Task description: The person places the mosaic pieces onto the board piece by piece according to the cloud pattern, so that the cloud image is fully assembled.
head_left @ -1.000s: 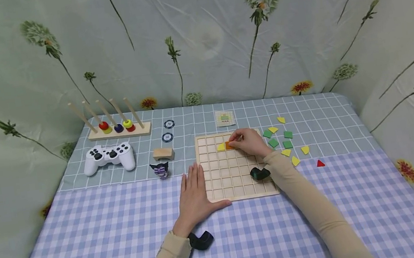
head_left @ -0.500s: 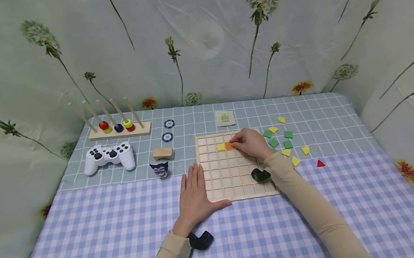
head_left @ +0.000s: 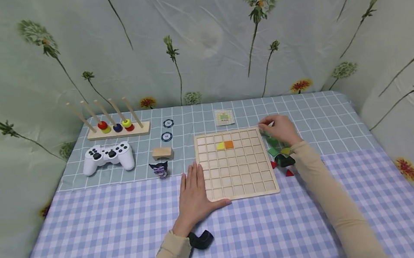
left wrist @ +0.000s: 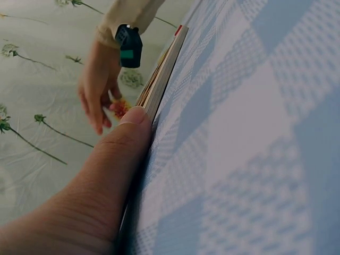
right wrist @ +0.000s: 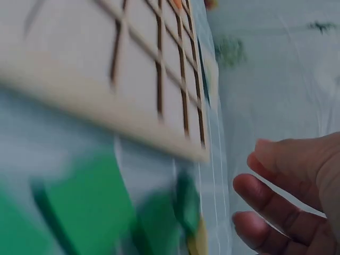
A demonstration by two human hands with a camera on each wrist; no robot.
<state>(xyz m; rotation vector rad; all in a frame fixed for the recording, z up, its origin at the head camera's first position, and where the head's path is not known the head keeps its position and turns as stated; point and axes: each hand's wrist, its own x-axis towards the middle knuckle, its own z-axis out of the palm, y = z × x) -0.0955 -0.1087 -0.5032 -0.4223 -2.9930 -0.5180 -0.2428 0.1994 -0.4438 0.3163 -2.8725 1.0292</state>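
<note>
- Green tiles (head_left: 273,152) lie just beside the wooden board (head_left: 234,170), along its right edge.
- Right hand (head_left: 281,129) is nearer to them, raised, its fingers loosely bent; I see nothing held.
- Left hand (head_left: 194,196), fingers straight, rests at the opposite edge.

There's one board (head_left: 234,171), two tiles (head_left: 228,144) on it, two chips (head_left: 166,137), five pegs (head_left: 132,112), one controller (head_left: 107,155).

Wooden board (left wrist: 169,73): upper centre, seen edge-on
Left hand (left wrist: 87,186): lower left, thumb against the board
Right hand (left wrist: 99,79): upper left, fingers pointing down
Checked surface (left wrist: 244,117): right side
Floral backdrop (left wrist: 40,154): left side
</note>
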